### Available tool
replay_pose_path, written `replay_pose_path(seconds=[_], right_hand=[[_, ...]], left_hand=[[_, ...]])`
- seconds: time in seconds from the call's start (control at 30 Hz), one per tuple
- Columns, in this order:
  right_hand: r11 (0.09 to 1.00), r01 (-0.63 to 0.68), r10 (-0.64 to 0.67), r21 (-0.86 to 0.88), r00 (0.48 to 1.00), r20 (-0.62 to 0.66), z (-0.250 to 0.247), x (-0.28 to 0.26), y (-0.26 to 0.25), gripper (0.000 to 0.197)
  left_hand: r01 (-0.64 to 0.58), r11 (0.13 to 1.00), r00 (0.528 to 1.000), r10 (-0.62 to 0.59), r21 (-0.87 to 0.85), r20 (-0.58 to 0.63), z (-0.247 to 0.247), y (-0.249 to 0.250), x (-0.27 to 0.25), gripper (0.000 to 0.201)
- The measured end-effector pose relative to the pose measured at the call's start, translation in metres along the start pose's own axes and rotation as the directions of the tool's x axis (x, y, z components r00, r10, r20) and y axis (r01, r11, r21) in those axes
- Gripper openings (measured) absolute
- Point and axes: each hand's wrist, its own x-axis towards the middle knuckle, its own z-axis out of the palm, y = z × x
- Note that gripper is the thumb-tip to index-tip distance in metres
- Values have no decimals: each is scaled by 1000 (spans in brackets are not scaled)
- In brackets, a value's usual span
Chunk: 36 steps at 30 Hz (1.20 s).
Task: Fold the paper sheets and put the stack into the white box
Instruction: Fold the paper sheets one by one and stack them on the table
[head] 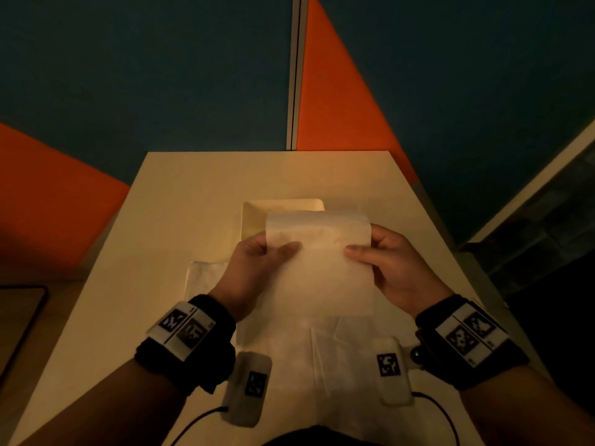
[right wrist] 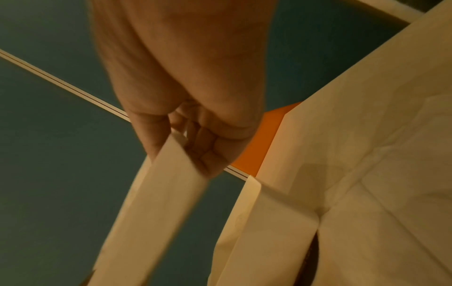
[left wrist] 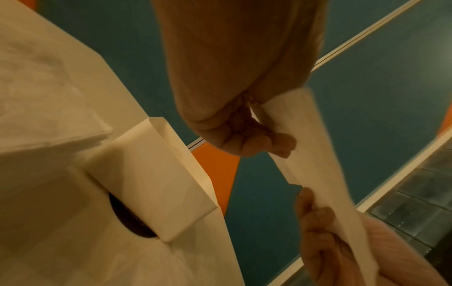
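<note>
Head view: both hands hold one paper sheet (head: 318,262) up over the middle of the desk (head: 180,188), left hand (head: 257,265) pinching its left edge, right hand (head: 396,262) its right. The white box (head: 254,217) sits behind it toward the far edge, and more sheets (head: 206,278) lie flat underneath.

Left wrist view: curled fingers (left wrist: 266,143) pinch the sheet, box (left wrist: 156,178) beside a stack (left wrist: 49,108).

Right wrist view: thumb and fingers (right wrist: 208,154) nip the folded edge.

Paper sheet (head: 317,262): white, thin, folded over at top, held up off table, lower edge hanging toward viewer. More unfolded creased sheets (head: 289,346) flat on table beneath. Small folded stack (head: 206,278) at left, beside box. White box (head: 254,220): open-topped, shallow, sits behind, partly hidden by held sheet.
</note>
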Motion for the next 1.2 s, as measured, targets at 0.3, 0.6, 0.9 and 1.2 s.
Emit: replay_pose_path(seconds=[0.3, 0.6, 0.9, 1.2], right_hand=[[995, 29, -32, -91, 999, -23, -11, -4, 0, 25], [916, 112, -37, -385, 980, 196, 9, -5, -14, 22], [848, -219, 76, -483, 952, -297, -48, 49, 21, 25], [470, -296, 237, -832, 950, -204, -65, 63, 91, 57]], left_hand=[[113, 985, 934, -150, 130, 326, -29, 10, 1, 35], [216, 965, 783, -261, 146, 564, -28, 19, -3, 35], [133, 978, 987, -115, 160, -116, -59, 8, -5, 22], [303, 823, 906, -92, 480, -413, -110, -26, -27, 27]])
